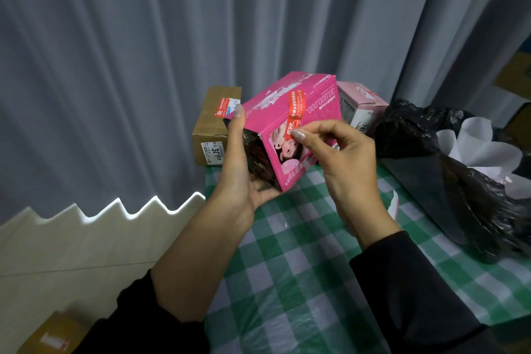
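Pink carton (290, 121), tilted and held in the air above a table's green-and-white checked cloth (290, 267), has a red sealing strip (296, 112) running across its top and down the front. The left hand (241, 169) cradles the carton's dark end, thumb up along the edge and fingers curled beneath. The right hand (342, 158) pinches the strip's lower end between thumb and forefinger. Behind stand a brown parcel (212, 129) and a pale pink box (359, 106); a black plastic bag (448, 169) holding white paper (479, 146) sits to the right, before grey curtains (143, 66).
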